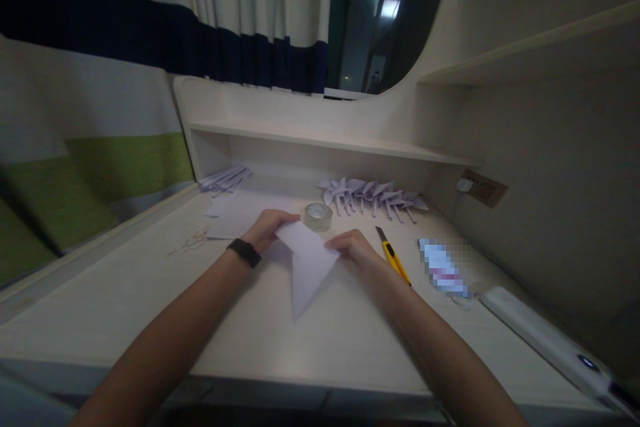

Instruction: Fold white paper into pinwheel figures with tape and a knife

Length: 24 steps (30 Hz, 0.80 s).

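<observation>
Pale bench (150,293) set in a dim alcove, with a striped curtain (100,113) at the left and a shelf (325,141) along the back. At centre lies a white sheet of paper (307,263), folded to a long triangle whose tip points toward the viewer; judged from its shape, it is only partly folded. Left hand (267,227), a dark band at the wrist, pinches the sheet's upper left corner; right hand (356,250) presses the upper right edge with fingers closed on it. Finished folded paper figures (373,195) stand in a row at the back, a second batch (225,179) at the back left, and flat sheets (240,213) wait behind the left hand. Smaller items: yellow utility knife (393,255), tape roll (319,215), scissors (193,240).
</observation>
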Available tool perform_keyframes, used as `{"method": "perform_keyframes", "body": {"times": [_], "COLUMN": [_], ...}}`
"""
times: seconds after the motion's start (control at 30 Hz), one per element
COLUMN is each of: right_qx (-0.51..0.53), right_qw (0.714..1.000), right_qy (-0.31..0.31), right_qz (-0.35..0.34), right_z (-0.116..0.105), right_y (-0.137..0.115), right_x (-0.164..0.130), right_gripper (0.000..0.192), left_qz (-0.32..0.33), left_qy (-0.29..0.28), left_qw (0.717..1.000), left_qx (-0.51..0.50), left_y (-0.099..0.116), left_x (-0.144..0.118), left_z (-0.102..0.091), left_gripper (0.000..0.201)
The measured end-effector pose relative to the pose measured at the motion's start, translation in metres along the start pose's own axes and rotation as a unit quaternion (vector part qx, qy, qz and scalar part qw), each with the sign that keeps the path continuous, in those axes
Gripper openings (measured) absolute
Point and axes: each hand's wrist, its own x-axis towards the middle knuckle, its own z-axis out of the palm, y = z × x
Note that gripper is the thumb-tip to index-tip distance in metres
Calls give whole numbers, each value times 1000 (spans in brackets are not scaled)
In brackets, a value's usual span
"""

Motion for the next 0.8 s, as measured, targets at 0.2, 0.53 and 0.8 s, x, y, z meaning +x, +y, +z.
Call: {"method": "perform_keyframes", "body": {"times": [0.2, 0.53, 0.8], "right_qx": [-79, 52, 19], "right_qw": [994, 998, 994], "right_qy": [-76, 41, 90], "right_qz": [7, -18, -51], "right_z": [-31, -29, -42], "right_y": [-8, -3, -3], "right_x": [3, 12, 18], "right_gripper": [13, 27, 33], "left_qz": [-9, 35, 21], "left_qy": [60, 8, -199], "left_qw": [997, 999, 969], "left_qx": [-49, -39, 148], "left_y": [3, -18, -15], "left_x": [10, 17, 2], "left_z": [-23, -7, 9], "left_gripper": [27, 41, 34]}}
